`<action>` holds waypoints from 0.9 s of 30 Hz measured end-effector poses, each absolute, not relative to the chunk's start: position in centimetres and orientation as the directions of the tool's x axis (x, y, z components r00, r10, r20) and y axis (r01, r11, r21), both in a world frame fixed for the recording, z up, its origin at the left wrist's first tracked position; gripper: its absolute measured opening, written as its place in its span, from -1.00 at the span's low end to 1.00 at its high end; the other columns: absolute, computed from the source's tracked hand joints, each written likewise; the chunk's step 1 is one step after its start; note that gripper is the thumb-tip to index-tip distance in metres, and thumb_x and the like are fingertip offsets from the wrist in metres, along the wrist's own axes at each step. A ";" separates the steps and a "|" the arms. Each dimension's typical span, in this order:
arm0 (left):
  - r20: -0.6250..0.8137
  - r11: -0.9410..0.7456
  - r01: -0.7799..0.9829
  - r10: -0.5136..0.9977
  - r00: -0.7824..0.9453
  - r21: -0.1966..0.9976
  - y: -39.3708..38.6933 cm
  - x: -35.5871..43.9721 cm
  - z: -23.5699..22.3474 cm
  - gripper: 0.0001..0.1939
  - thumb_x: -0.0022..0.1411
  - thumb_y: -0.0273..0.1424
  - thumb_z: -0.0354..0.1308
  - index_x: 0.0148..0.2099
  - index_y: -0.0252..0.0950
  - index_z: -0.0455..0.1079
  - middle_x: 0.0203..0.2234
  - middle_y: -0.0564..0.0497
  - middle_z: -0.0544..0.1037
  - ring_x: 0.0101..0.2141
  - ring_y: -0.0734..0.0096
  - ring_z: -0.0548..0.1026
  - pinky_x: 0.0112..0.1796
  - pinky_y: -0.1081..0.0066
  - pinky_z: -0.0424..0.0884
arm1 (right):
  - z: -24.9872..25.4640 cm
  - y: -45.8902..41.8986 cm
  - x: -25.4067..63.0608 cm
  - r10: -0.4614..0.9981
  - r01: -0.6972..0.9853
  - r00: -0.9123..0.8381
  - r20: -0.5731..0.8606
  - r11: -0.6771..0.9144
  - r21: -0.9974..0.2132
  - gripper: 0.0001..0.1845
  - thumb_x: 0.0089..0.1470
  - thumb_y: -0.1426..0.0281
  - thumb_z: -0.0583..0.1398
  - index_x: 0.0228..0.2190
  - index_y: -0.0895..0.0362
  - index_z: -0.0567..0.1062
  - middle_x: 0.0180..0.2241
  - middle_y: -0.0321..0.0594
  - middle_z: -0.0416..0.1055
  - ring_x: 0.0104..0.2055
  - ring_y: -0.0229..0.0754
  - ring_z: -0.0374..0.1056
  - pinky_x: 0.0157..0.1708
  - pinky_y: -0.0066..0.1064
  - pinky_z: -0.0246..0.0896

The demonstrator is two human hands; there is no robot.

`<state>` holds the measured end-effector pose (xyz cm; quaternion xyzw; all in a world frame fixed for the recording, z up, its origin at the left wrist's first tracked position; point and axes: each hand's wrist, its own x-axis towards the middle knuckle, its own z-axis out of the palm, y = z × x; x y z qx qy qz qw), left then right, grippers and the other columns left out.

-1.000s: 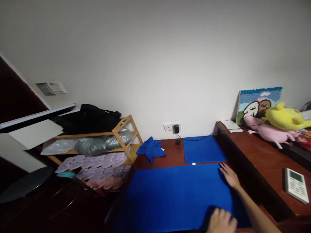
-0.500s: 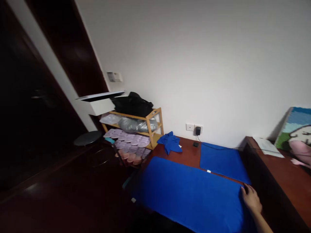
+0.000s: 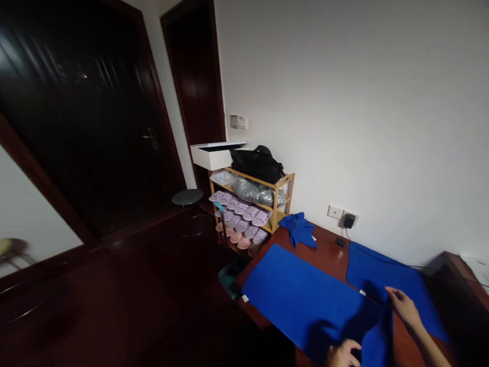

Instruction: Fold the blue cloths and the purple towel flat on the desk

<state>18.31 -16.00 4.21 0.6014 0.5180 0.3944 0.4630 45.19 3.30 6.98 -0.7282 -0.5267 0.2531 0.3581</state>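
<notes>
A large blue cloth (image 3: pixel 301 285) with a white tag lies across the dark red table, its right end lifted and curling up. My right hand (image 3: pixel 405 309) pinches the far corner of that raised end between thumb and fingers. Close to the bottom edge of the view, my left hand (image 3: pixel 344 354) is closed at the near part of the same end, partly cut off by the frame. Behind, a second blue cloth (image 3: pixel 376 267) lies flat against the wall side. A crumpled blue cloth (image 3: pixel 300 229) sits at the table's far left corner.
Left of the table stands a wooden rack (image 3: pixel 281 196) holding several slippers (image 3: pixel 244 209), a black bag (image 3: pixel 260 164) and a white box (image 3: pixel 214 157). A black plug (image 3: pixel 348 220) sits in the wall socket, its cable crossing the table. A round stool (image 3: pixel 187 197) stands near the door.
The view has swung left, showing the door and more floor. The large cloth's right end, flat before, is now lifted, with both hands closed on it.
</notes>
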 end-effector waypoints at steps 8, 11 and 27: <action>-0.013 0.045 0.131 0.972 -0.235 0.990 -16.6 2.0 7.3 -0.68 0.15 -0.04 0.25 -0.25 -0.17 0.59 -0.33 -0.09 0.70 -0.23 0.12 0.66 -0.15 0.29 0.55 | 13.6 11.2 22.3 0.972 0.526 -0.198 0.124 0.212 -0.824 -0.51 0.09 0.13 0.11 -0.13 0.17 0.63 -0.15 -0.08 0.62 -0.22 -0.04 0.56 -0.16 -0.24 0.49; 0.071 0.032 0.235 0.907 -0.416 0.971 -16.6 -4.4 7.0 -0.62 0.27 0.01 0.11 -0.26 -0.16 0.55 -0.39 -0.06 0.65 -0.31 0.16 0.62 -0.23 0.30 0.53 | 12.5 14.2 13.4 0.943 0.558 -0.316 0.107 0.276 -0.783 -0.58 0.08 0.27 0.14 -0.09 0.14 0.63 -0.25 -0.18 0.64 -0.24 -0.09 0.55 -0.18 -0.30 0.47; 0.088 0.069 0.188 0.697 -0.711 0.980 -14.3 -13.9 -4.0 -0.44 0.20 0.22 0.09 -0.31 -0.17 0.55 -0.44 -0.08 0.63 -0.41 0.18 0.62 -0.33 0.31 0.56 | 2.6 16.5 -1.5 0.870 0.779 -0.492 -0.028 0.425 -0.461 -0.65 0.13 0.50 0.13 -0.09 0.17 0.60 -0.03 -0.05 0.56 0.07 -0.07 0.45 0.16 -0.30 0.24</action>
